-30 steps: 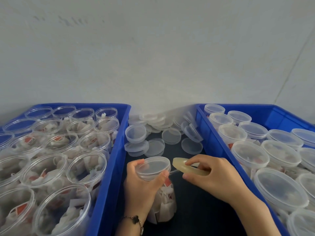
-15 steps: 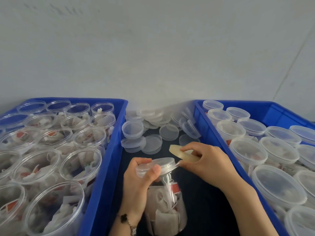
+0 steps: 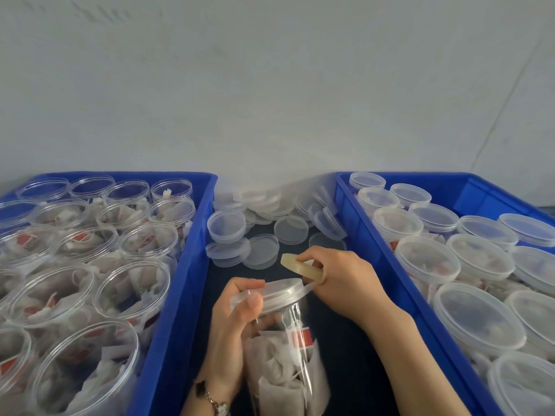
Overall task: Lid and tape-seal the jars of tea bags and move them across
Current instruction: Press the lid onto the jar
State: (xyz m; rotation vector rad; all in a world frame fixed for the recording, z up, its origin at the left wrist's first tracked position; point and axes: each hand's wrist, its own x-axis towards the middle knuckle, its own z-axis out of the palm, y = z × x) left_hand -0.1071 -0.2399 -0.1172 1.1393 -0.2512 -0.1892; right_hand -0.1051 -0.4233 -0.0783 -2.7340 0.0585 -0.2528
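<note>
Jar (image 3: 288, 355) of tea bags is tipped over toward the camera, down in the dark gap between the two blue bins, with its lid (image 3: 280, 294) already on. Left hand (image 3: 234, 328) has its grip wrapped round the neck, thumb pressed on the lid's rim. Right hand (image 3: 339, 277) is just beside it, pinching a yellowish tape roll (image 3: 301, 265), and a clear strip runs from the roll to the lid edge.

Loose lids (image 3: 270, 223) are scattered on the dark bench (image 3: 345, 340) behind the hands. Left bin (image 3: 180, 265) is packed with open jars, right bin (image 3: 387, 259) with lidded ones. Plain pale wall (image 3: 270, 100) behind. Pretty tight channel between the bin walls, really.
</note>
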